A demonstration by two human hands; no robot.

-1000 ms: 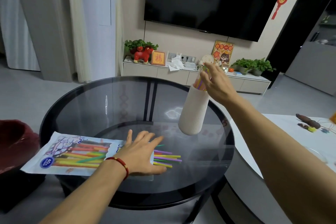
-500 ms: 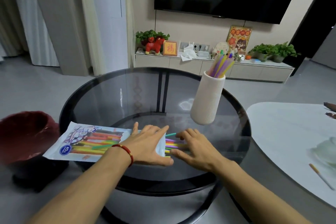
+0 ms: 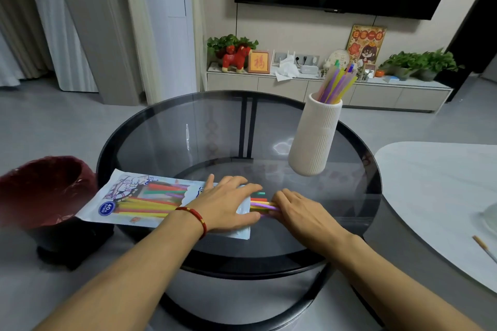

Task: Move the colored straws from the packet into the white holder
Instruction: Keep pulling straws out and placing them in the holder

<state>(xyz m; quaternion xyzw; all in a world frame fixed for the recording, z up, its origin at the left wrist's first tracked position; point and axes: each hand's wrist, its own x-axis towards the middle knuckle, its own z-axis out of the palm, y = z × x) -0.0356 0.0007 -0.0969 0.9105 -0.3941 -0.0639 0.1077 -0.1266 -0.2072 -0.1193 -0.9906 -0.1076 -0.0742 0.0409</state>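
Note:
A white and blue straw packet (image 3: 139, 200) lies flat on the round glass table (image 3: 231, 140), its open end pointing right. My left hand (image 3: 226, 205) presses flat on that open end. Several colored straws (image 3: 259, 203) stick out of the packet. My right hand (image 3: 298, 212) rests on their tips, fingers curled over a purple and a yellow one. The ribbed white holder (image 3: 314, 137) stands upright at the table's far right with several straws (image 3: 337, 83) leaning in it.
A dark red bin (image 3: 40, 191) stands on the floor left of the table. A white table (image 3: 441, 196) adjoins on the right, with a thin stick near its front edge. A TV cabinet with plants and ornaments runs along the far wall.
My right hand came down from the holder's mouth to the straws sticking out of the packet and has closed its fingers on them. My left hand stayed pressed on the packet.

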